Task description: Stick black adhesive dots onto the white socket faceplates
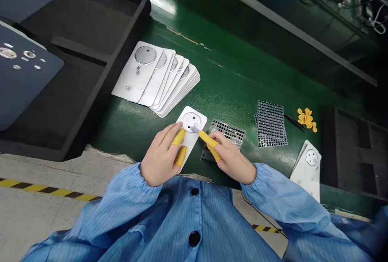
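Observation:
A white phone back cover (190, 132) with a round, dark-outlined camera area lies near the table's front edge. My left hand (165, 153), with yellow finger cots on thumb and index finger, grips its left side and lower part. In my right hand (226, 153), also in yellow finger cots, is a small purple-tipped stick (195, 129). Its tip touches or hovers just over the camera area; I cannot tell which. Partly beneath my right hand lies a clear sheet of black dots (227, 128). A fanned stack of similar covers (145, 76) lies farther back, to the left.
A black divided tray (127, 31) holding dark blue panels (24, 72) stands left. Toward the right lie more dotted sheets (271, 124), black tweezers (295, 123), loose yellow finger cots (307, 119) and a few white covers (309, 173). Another black tray (348, 153) sits at far right.

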{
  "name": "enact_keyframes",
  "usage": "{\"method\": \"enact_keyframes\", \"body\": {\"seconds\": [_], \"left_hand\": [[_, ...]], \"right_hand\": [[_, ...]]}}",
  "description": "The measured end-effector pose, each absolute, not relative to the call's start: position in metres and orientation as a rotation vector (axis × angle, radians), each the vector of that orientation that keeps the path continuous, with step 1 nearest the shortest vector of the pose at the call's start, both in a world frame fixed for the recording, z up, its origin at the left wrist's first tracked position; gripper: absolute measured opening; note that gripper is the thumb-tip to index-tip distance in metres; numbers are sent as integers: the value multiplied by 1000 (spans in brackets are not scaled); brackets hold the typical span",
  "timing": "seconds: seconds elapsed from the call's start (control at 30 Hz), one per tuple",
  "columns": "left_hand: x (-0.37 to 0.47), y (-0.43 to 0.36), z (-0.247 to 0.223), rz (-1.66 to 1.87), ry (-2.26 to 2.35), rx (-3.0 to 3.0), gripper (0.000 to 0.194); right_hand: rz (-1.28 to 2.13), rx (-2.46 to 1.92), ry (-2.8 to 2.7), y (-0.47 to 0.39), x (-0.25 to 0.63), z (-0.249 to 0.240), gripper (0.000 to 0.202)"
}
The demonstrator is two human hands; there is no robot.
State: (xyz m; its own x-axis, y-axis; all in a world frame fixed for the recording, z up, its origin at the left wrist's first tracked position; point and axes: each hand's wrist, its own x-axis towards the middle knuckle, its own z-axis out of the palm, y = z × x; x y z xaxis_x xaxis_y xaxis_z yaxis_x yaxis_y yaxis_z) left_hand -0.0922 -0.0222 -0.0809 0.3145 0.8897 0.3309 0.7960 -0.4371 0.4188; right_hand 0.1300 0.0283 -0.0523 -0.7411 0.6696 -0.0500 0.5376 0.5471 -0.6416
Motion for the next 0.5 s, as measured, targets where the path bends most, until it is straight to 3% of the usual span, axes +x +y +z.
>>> {"method": "enact_keyframes", "body": {"seconds": [0.37,0.5], "left_hand": [[-92,-23,-82,782,1559,2385,4],[-91,-21,-78,722,1583,2378,13]], "right_hand": [[738,-975,-2826,36,119,-53,40],[709,-971,-2887,39,117,-47,38]]}}
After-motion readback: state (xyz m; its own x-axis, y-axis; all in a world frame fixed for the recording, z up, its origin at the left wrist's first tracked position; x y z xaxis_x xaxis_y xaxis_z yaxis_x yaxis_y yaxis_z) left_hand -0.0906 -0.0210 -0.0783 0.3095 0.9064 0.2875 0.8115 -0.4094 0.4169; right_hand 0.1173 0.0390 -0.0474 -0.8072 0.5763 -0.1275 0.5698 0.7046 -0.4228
